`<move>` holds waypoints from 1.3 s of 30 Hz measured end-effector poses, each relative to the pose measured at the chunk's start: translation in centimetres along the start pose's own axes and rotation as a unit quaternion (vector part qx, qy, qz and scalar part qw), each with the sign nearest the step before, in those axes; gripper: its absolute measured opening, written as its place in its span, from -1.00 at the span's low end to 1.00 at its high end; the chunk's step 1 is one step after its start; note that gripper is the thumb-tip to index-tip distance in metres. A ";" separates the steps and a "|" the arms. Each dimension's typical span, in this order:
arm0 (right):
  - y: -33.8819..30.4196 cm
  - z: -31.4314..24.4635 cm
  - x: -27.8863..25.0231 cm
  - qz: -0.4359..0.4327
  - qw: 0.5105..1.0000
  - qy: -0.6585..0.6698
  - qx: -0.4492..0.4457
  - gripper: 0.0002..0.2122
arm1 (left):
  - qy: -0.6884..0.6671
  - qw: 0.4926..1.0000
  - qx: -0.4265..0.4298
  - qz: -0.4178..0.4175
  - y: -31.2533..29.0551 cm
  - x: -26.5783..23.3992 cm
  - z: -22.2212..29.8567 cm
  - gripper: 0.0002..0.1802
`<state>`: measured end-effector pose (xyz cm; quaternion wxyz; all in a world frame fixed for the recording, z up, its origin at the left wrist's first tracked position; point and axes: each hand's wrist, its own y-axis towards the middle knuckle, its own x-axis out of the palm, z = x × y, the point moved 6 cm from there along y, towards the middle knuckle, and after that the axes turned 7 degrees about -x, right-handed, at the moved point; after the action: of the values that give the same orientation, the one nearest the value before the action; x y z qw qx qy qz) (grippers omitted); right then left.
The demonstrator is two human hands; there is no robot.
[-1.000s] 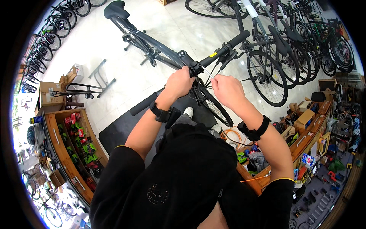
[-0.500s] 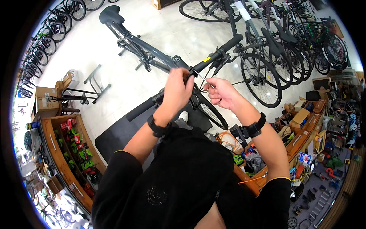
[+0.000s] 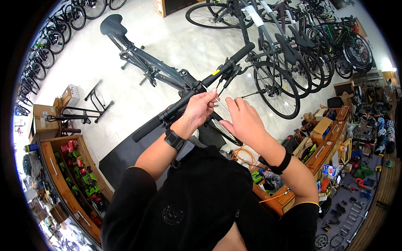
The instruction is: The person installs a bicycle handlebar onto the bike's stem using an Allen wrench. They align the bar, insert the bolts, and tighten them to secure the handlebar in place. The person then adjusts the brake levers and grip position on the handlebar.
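A dark bicycle (image 3: 161, 72) stands in front of me, its black handlebar (image 3: 180, 103) running slantwise from lower left to upper right. My left hand (image 3: 198, 109) is closed, thumb and fingers pinching a thin silver rod, by its look a hex key (image 3: 222, 106). The upper end of the key reaches the middle of the handlebar by the stem (image 3: 190, 81); whether it sits in a bolt is too small to tell. My right hand (image 3: 247, 123) is open beside the key's lower end, thumb and fingers apart.
The front wheel (image 3: 226, 133) lies under my hands, above a dark mat (image 3: 121, 146). Several parked bicycles (image 3: 278, 90) stand at the right. An open wooden drawer (image 3: 56, 161) is at left; a cluttered wooden bench (image 3: 320, 152) is at right. A black stand (image 3: 94, 104) rests on the floor.
My left hand has come off the middle of the handlebar and now pinches the hex key. My right hand has let go of the key and opened. The view has shifted slightly.
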<state>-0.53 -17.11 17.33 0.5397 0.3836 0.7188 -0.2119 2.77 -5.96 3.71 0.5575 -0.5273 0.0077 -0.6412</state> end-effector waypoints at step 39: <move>-0.9 3.5 4.0 0.001 0.840 0.477 0.258 -0.81 | -0.004 0.998 0.039 -0.050 -1.1 0.9 0.1 -0.79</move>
<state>0.40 -18.93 12.30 0.0121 0.5635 0.8063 -0.1793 2.24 -6.13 4.98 0.5450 -0.5076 -0.0463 -0.6657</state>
